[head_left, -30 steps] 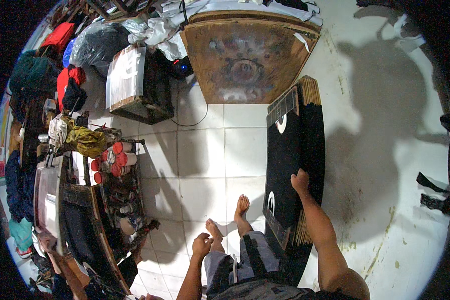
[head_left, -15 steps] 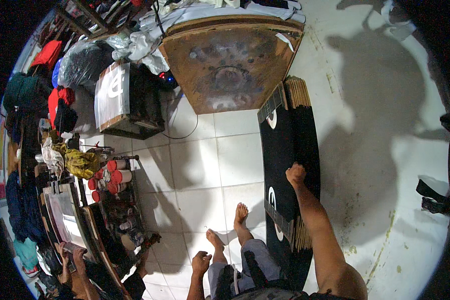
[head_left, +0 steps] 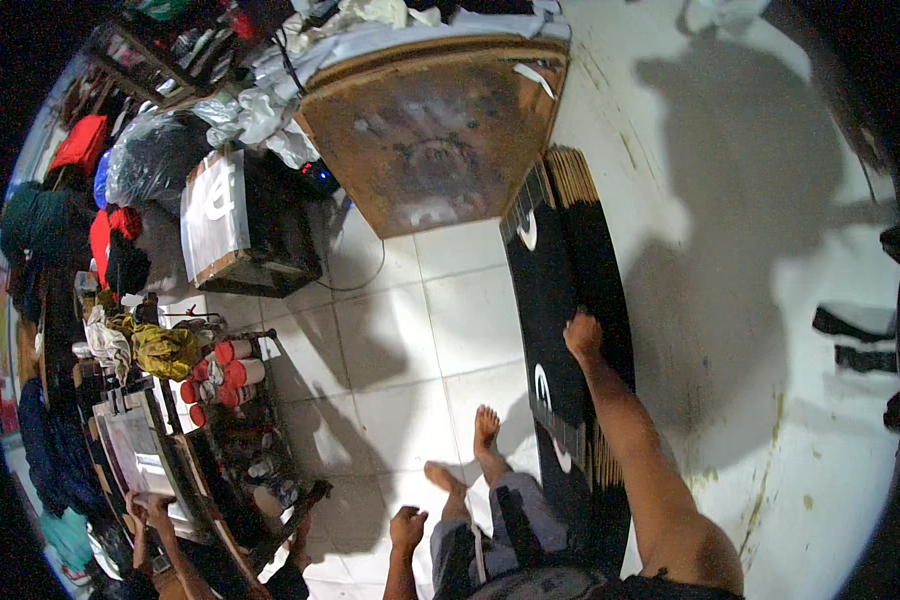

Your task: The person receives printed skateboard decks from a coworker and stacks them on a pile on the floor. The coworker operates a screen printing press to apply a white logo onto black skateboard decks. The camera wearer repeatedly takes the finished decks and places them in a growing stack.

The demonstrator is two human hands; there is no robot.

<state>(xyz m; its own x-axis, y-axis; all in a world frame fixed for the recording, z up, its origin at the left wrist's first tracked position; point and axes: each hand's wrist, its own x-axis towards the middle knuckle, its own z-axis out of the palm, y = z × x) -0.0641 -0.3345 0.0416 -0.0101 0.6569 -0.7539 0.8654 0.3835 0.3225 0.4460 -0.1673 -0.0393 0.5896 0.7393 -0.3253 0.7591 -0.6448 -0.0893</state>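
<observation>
we see our right hand [head_left: 583, 335] bent over the black cloth [head_left: 542, 315] on a long stack of boards [head_left: 573, 172], its fingertips hidden, so we cannot tell whether it grips or merely rests. the cloth lies right beneath that hand, reaching ahead of it and back toward our legs [head_left: 515, 505], with pale rounded marks [head_left: 541, 380] along its left side. our left hand [head_left: 407, 527] hangs well left of the cloth, fingers partly curled (too small for us to say whether closed).
</observation>
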